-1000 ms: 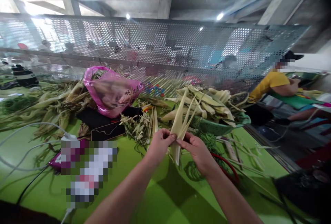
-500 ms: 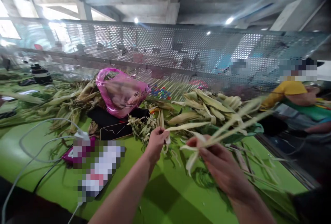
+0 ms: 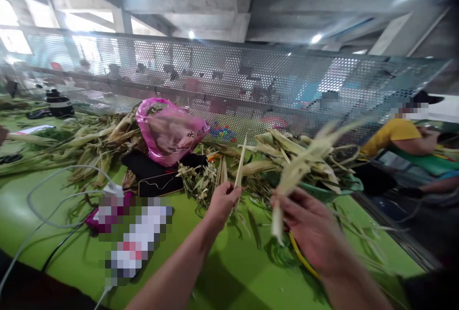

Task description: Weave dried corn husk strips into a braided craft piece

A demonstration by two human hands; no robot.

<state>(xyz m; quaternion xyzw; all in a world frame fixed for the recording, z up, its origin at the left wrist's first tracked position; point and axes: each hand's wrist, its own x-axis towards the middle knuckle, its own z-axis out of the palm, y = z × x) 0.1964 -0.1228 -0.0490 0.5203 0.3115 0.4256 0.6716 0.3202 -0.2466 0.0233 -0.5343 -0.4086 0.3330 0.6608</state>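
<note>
Above the green table, my left hand (image 3: 223,205) is closed, pinching a narrow, pointed strip of corn husk (image 3: 241,162) that stands nearly upright. My right hand (image 3: 308,226) is closed around a bunch of pale corn husk (image 3: 292,174); its upper end is smeared by motion, and a cut-looking end hangs below the fingers. Behind my hands, a heap of corn husks (image 3: 283,144) lies in a green basin (image 3: 353,185). A yellow curved cord or handle (image 3: 301,258) shows below my right hand.
A pink plastic bag (image 3: 168,131) sits left of centre on dark items, beside more husks (image 3: 107,133). A dark phone (image 3: 159,185), a charger cable (image 3: 59,171) and a blurred packet (image 3: 143,233) lie left. A perforated metal screen (image 3: 229,76) runs behind; a person in yellow (image 3: 385,135) is at right.
The strip in my left hand has swung from lying sideways to upright, apart from the right hand's bunch. The husk in my right hand is now bundled and tilted more upright.
</note>
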